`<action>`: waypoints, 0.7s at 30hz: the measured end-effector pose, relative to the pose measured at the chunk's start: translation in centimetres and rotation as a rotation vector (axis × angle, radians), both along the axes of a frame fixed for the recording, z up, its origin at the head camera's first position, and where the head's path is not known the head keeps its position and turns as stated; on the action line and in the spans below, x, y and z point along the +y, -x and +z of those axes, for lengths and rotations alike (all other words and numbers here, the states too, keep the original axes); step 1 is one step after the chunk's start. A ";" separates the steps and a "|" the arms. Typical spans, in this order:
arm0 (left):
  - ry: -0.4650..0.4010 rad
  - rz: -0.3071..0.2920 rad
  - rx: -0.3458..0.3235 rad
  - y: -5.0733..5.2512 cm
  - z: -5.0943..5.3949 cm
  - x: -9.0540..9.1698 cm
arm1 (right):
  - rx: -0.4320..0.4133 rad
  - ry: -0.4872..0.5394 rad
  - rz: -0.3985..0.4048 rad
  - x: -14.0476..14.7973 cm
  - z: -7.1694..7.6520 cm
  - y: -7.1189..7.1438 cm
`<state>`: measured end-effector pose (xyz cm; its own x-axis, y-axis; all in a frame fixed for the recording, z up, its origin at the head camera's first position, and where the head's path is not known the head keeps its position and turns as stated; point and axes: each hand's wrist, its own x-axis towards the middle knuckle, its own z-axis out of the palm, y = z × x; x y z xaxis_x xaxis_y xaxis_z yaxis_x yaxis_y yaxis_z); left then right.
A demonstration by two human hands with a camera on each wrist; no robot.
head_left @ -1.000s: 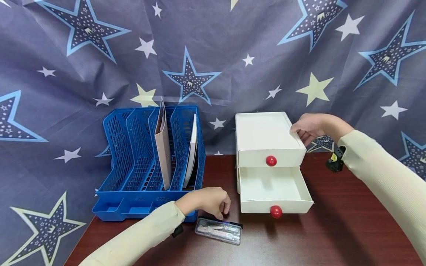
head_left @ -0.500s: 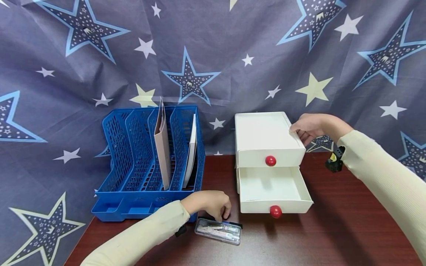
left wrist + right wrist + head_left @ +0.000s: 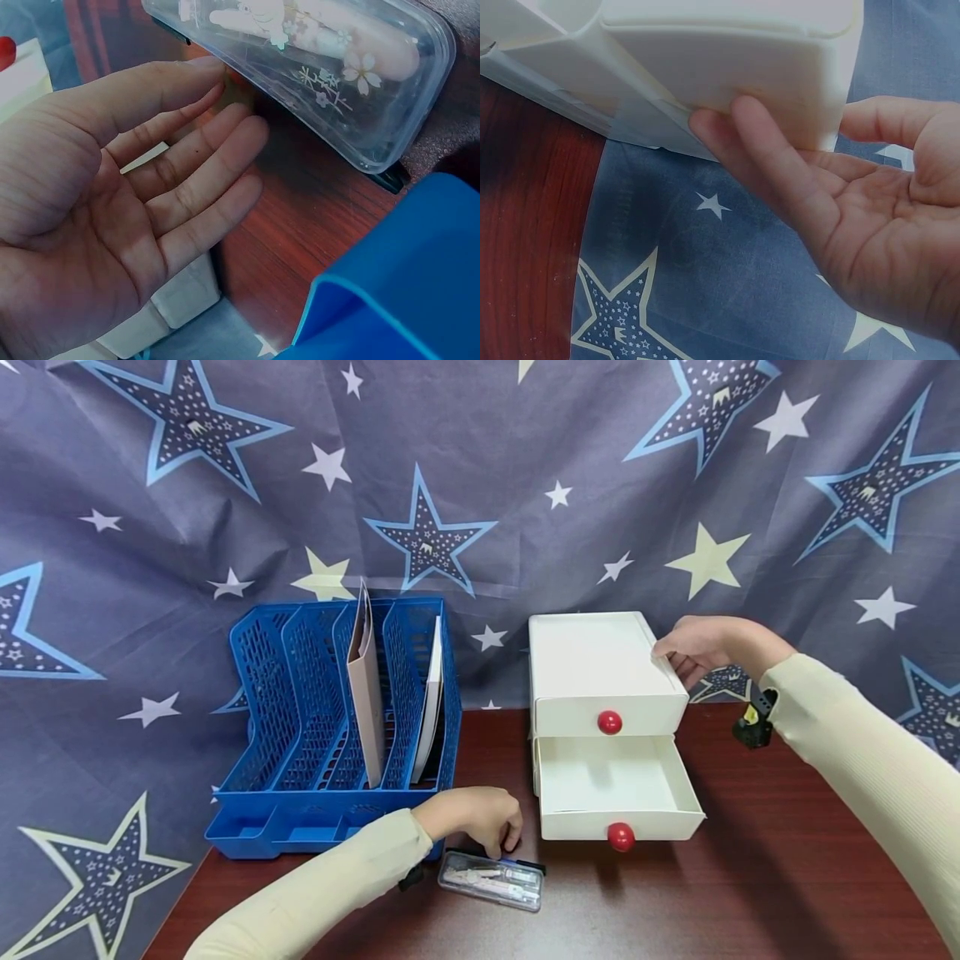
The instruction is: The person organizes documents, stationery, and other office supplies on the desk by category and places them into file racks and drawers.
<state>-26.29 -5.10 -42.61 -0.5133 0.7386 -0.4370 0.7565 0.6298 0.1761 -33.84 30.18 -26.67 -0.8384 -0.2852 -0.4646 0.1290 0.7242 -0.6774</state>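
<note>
In the head view, my left hand (image 3: 483,818) points down at a dark pen (image 3: 534,866) along the far edge of a clear geometry-set case (image 3: 491,881). The left wrist view shows the thumb and index fingertips close together beside the case (image 3: 360,82), with the other fingers loosely extended; whether they touch the pen is hidden. My right hand (image 3: 693,647) is at the upper right side of a white drawer unit (image 3: 592,652). Its extended fingers (image 3: 761,131) rest against the side wall, with the thumb at the edge. The lower drawer (image 3: 622,825) is pulled out and holds nothing visible.
A blue file rack (image 3: 322,810) stands left of the drawer unit, holding a beige folder (image 3: 366,702) and a white booklet (image 3: 429,718). The brown table (image 3: 750,893) meets a starry curtain (image 3: 480,443) behind. Red knobs (image 3: 610,722) stick out from the drawer fronts.
My left hand has shifted slightly right and down toward the pen and case. The right hand, the drawer unit and the case stay where they were.
</note>
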 end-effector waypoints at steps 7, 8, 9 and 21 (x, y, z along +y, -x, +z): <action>0.024 0.006 0.039 -0.1 -0.2 0.3 | -0.002 -0.003 -0.001 0.0 0.0 0.1; 0.026 0.009 0.042 -0.1 -0.2 0.3 | -0.003 -0.004 -0.001 0.0 0.0 0.1; 0.027 0.011 0.045 -0.1 -0.2 0.3 | -0.003 -0.005 -0.001 0.0 0.0 0.1; 0.014 0.033 0.055 -0.2 -0.5 0.2 | -0.016 -0.002 -0.008 0.0 0.1 0.2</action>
